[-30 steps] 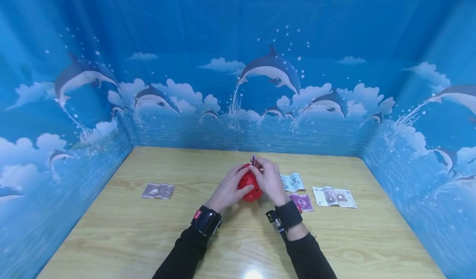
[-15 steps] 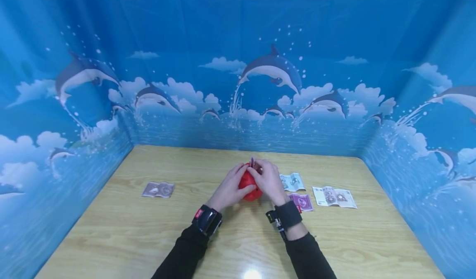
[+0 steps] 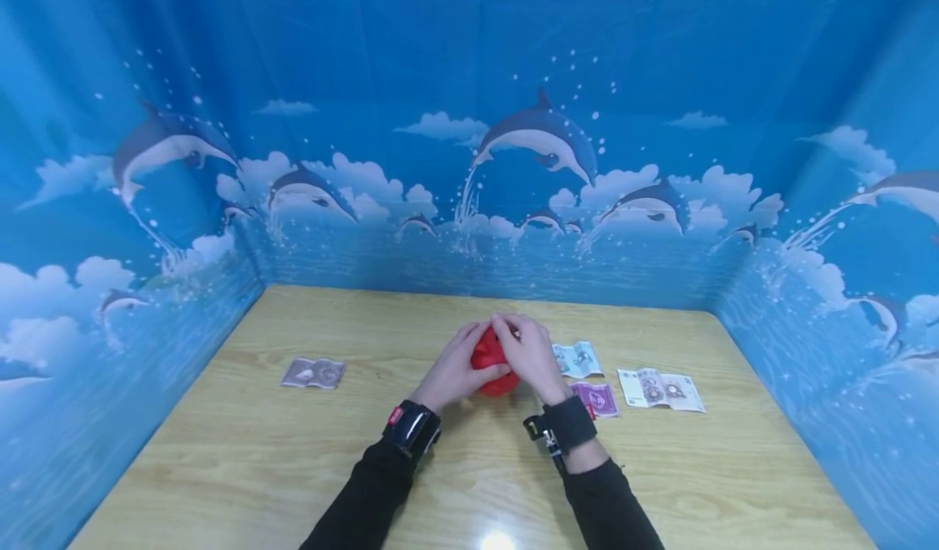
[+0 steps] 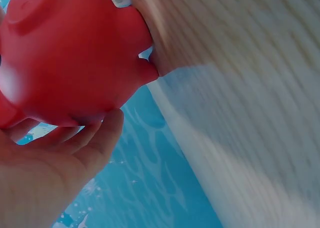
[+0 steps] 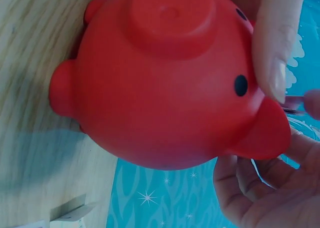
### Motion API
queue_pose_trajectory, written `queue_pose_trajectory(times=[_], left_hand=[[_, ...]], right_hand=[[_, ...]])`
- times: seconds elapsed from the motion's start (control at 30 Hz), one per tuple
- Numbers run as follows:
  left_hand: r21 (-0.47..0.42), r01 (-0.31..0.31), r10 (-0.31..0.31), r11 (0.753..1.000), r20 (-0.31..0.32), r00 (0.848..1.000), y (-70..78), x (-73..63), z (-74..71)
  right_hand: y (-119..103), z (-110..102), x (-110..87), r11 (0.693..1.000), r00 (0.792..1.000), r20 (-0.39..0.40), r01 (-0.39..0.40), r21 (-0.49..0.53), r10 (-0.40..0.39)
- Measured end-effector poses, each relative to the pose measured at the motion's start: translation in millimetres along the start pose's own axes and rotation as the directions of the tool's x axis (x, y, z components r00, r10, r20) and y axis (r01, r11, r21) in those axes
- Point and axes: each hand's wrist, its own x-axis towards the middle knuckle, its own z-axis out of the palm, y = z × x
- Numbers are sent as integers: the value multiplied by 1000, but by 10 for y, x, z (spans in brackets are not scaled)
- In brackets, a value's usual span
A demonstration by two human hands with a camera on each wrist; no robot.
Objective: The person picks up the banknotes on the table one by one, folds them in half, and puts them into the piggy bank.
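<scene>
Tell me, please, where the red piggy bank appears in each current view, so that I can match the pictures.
Head: the red piggy bank sits below centre, between the left hand and right hand.
Left wrist: red piggy bank fills the upper left, partly cut off.
Right wrist: red piggy bank fills the upper middle, snout near the top.
Shared landmark: the wooden table, at bottom, right and left respectively.

Your pig [image 5: 165, 97] is smooth, round and red, with a blunt snout, black dot eyes and stubby feet. It stands upright on the bench [image 3: 220, 460], snout toward you. At its top, beside one ear, you have a thin note [image 5: 294, 103] showing edge-on, mostly hidden; how far it sits inside cannot be seen.
</scene>
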Motion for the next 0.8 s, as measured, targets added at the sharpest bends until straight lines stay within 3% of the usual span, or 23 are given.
queue_pose_trajectory(times=[0.2,0.8], left_hand=[[-11,-24,24,1000,-11,1000,-44,52,19],[-77,-11,11,997,-6,1000,-69,91,36]], right_hand=[[-25,-3,-3,1000,1000,8,9,0,-9],[-2,-18,-4,999,999,20,35,8,-35]])
